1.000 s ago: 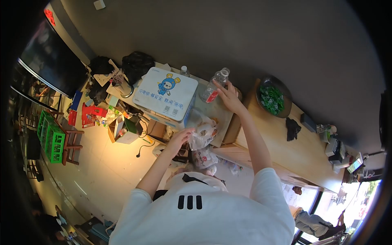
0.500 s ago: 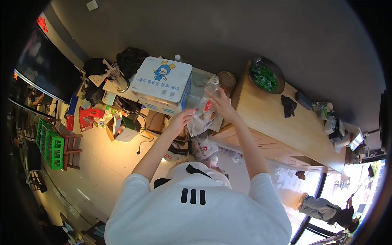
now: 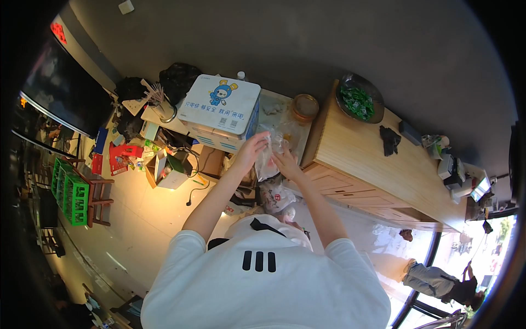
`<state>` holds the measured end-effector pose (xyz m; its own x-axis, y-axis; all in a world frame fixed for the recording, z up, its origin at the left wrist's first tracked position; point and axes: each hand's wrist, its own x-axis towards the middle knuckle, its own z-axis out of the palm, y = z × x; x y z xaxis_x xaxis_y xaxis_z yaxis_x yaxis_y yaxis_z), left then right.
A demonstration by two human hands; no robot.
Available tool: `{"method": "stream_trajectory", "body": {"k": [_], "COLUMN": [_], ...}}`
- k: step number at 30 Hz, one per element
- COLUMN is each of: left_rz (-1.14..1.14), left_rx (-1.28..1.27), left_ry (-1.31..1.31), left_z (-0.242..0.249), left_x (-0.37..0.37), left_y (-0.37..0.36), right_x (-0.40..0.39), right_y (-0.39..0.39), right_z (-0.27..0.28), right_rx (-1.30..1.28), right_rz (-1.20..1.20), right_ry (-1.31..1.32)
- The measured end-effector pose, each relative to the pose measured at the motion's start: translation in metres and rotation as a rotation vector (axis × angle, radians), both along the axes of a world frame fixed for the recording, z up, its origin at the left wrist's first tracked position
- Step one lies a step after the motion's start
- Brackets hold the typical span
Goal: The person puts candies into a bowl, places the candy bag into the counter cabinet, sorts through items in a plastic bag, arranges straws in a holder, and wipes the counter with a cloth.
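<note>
My left hand [image 3: 253,150] holds the upper left edge of a clear plastic bag [image 3: 266,167], its fingers pressed together on it. On the bag's right side is my right hand [image 3: 286,163], with fingers bent against the clear plastic; what exactly they grip is hard to make out. A clear plastic bottle [image 3: 277,143] shows partly between the hands, at the bag's mouth. Just left of them stands the white and blue box [image 3: 222,104] with a cartoon figure. Behind my right hand a round jar [image 3: 304,107] stands on the counter.
A wooden cabinet [image 3: 372,159] on the right carries a bowl of green items [image 3: 359,101] and a black cloth [image 3: 390,141]. Filled bags [image 3: 275,197] lie below my hands. Green crates [image 3: 70,192] stand at left. A person [image 3: 444,282] is at lower right.
The bottle has moved down from above the bag to its mouth. My right hand has come down and left with it, and my left hand has risen slightly toward the bag's edge.
</note>
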<state>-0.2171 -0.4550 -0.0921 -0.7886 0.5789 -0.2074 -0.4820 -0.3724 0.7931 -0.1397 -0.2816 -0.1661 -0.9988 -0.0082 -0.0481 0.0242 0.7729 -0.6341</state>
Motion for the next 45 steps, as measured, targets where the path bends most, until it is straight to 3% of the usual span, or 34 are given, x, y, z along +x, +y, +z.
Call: {"method": "stream_trajectory", "body": {"k": [4, 9, 12, 15, 18, 21, 22, 24, 27, 30, 39, 43, 45], "left_rz": [0.013, -0.006, 0.021, 0.082, 0.155, 0.21, 0.23, 0.228, 0.239, 0.257, 0.283, 0.255, 0.221], "left_rx": [-0.079, -0.117, -0.13, -0.135, -0.146, -0.188, -0.221, -0.219, -0.241, -0.295, -0.401, -0.465, -0.639], "left_ry": [0.017, 0.04, 0.028, 0.025, 0.017, 0.001, -0.004, 0.001, 0.018, 0.041, 0.12, 0.305, 0.572], "left_z": [-0.007, -0.01, -0.013, -0.011, -0.009, -0.006, -0.005, -0.003, 0.006, 0.01, 0.026, 0.011, -0.005], "left_x": [-0.004, 0.001, 0.005, 0.007, 0.011, 0.013, 0.013, 0.011, 0.011, 0.016, 0.03, 0.03, 0.034], "left_y": [-0.004, -0.007, -0.009, -0.011, -0.014, -0.011, -0.01, -0.01, -0.005, 0.004, 0.059, 0.085, 0.098], "right_x": [0.0, 0.0, 0.001, 0.002, 0.006, -0.005, -0.013, -0.031, -0.056, -0.073, -0.072, -0.074, -0.081], "right_y": [-0.004, -0.002, 0.004, 0.024, 0.034, 0.041, 0.042, 0.041, 0.04, 0.042, 0.057, 0.068, 0.077], "right_z": [0.002, -0.03, -0.026, -0.014, 0.048, 0.072, 0.074, 0.079, 0.093, 0.101, 0.078, 0.078, 0.088], "right_rx": [-0.099, 0.043, -0.002, -0.132, -0.181, -0.329, -0.329, -0.223, -0.033, -0.17, -0.132, -0.127, -0.194], "right_rz": [-0.088, 0.113, 0.062, 0.111, 0.047, 0.028, 0.031, -0.045, -0.071, -0.055, 0.062, 0.063, 0.07], "right_ry": [-0.101, -0.192, -0.291, -0.181, -0.221, -0.116, -0.116, 0.124, 0.176, 0.055, -0.038, 0.034, 0.0]}}
